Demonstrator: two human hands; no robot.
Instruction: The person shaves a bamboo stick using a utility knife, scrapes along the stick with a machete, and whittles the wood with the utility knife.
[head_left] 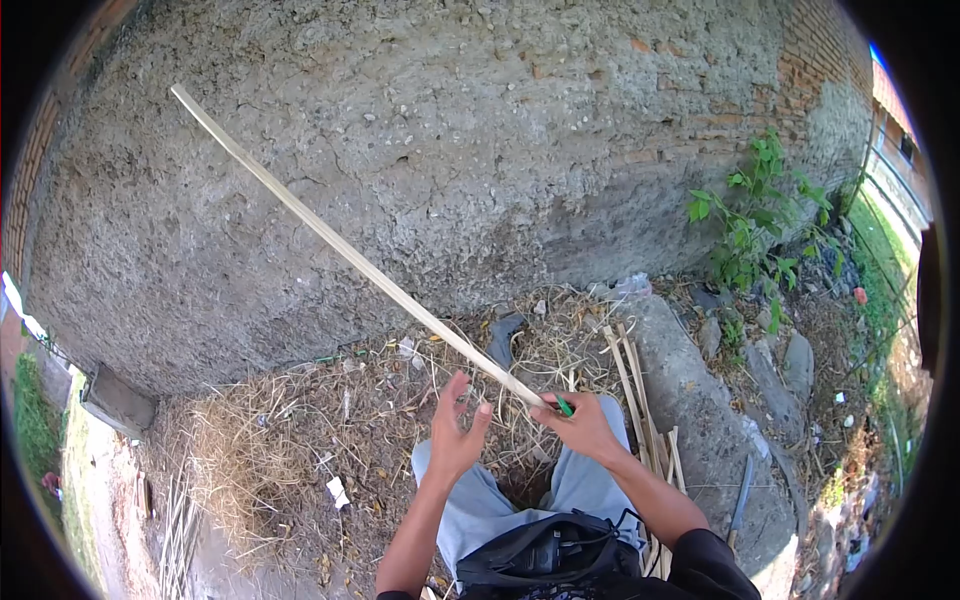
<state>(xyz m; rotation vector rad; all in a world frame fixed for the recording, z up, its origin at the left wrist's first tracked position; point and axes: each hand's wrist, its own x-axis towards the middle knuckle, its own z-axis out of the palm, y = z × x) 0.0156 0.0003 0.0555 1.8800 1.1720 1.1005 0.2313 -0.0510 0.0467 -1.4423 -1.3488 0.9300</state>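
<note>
A long, pale bamboo strip (pixel 345 245) slants from the upper left down to my right hand (pixel 582 428), whose fingers are closed around its lower end. A small green object (pixel 565 407) shows between the thumb and fingers of that same hand; its kind cannot be made out. Just left of the strip's lower end, my left hand (pixel 458 438) is raised with thumb and fingers apart, holding nothing. Both hands are above my knees in grey trousers (pixel 575 485). A black bag (pixel 550 550) rests at my lap.
A rough plastered wall (pixel 400 150) stands in front. Dry straw and shavings (pixel 250 470) litter the ground. More bamboo strips lie at my right (pixel 640 390) and in a bundle (pixel 177 535) at far left. A concrete ledge (pixel 690 400) and a leafy plant (pixel 750 220) are at right.
</note>
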